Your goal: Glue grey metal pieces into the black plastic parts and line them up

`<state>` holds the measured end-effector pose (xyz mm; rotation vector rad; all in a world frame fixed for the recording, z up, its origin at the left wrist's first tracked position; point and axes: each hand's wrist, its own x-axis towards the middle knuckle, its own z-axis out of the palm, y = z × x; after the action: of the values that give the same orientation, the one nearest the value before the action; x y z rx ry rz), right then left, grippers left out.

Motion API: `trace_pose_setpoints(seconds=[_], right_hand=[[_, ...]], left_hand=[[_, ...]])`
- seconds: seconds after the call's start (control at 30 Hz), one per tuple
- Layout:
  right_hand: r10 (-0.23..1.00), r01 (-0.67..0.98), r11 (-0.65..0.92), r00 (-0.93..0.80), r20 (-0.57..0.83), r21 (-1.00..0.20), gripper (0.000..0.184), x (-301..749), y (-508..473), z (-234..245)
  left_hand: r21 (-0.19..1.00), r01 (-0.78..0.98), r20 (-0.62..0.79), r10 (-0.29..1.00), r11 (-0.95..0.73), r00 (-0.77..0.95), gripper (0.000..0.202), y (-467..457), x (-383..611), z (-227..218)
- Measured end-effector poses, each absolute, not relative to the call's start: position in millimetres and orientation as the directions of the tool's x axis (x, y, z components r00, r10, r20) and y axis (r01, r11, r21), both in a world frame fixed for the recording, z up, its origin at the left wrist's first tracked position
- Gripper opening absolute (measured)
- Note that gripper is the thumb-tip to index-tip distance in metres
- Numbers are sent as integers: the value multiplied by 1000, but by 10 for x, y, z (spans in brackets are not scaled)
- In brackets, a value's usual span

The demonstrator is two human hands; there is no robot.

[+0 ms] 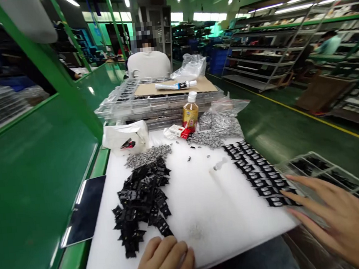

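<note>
My right hand [337, 213] reaches in from the right with its fingers spread apart. Its fingertips are at the near end of neat rows of black parts with silvery pieces on them [261, 173], along the right edge of the white foam board [200, 199]. On the board's front edge rests my left hand [167, 263], fingers curled together and their undersides hidden. Just beyond it lies a loose heap of small flat black plastic parts [144, 196]. Small grey pieces [150, 155] are piled behind that heap.
A bottle [190, 114], a red-and-white box [179, 131] and a bag of grey pieces [220, 120] stand at the back. Behind are stacked clear trays [120, 106] with a tube [177, 85]. A tablet-like dark panel [85, 209] lies left; a compartment tray [327, 169] is right. A person [149, 64] sits ahead.
</note>
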<state>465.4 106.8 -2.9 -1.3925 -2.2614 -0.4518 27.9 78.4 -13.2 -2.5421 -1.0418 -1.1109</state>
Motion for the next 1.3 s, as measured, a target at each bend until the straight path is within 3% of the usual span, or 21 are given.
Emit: trace_pose_setpoints(seconds=[0.13,0.23,0.33,0.57,0.83,0.97,1.03,1.17,1.23,1.3], right_hand=[[757,798,516,-254,602,-312,29,3729,1061,149],[820,646,566,-377,431,-512,17,2733,1164,258],[883,647,455,-416,216,-612,15,1998,1338,297],[930,656,338,-344,132,-675,14,1756,1551,207],[947,644,302,-285,146,-703,17,1839,1492,232],[914,797,355,-187,359,-488,21,2147,1309,265],[914,808,383,-262,309,-448,25,2253,1210,267],[929,677,260,-371,-13,-689,28,2458,1142,295],[966,617,194,-255,40,-763,28,2638,1209,314],[974,549,193,-7,227,-813,29,2835,1352,315]], left_hand=[[47,641,706,479,-766,521,10,770,309,-147],[6,631,726,437,-776,531,11,754,324,-160],[1,634,743,425,-774,518,13,745,317,-180],[18,684,712,490,-729,503,12,769,326,-184],[72,753,688,579,-654,437,16,780,326,-135],[179,807,671,670,-563,318,6,770,303,-43],[236,816,649,711,-527,271,10,759,304,-9],[275,819,633,736,-504,240,21,736,315,-7],[269,816,620,740,-512,260,26,733,322,-29],[234,816,596,742,-528,309,29,737,332,-56]])
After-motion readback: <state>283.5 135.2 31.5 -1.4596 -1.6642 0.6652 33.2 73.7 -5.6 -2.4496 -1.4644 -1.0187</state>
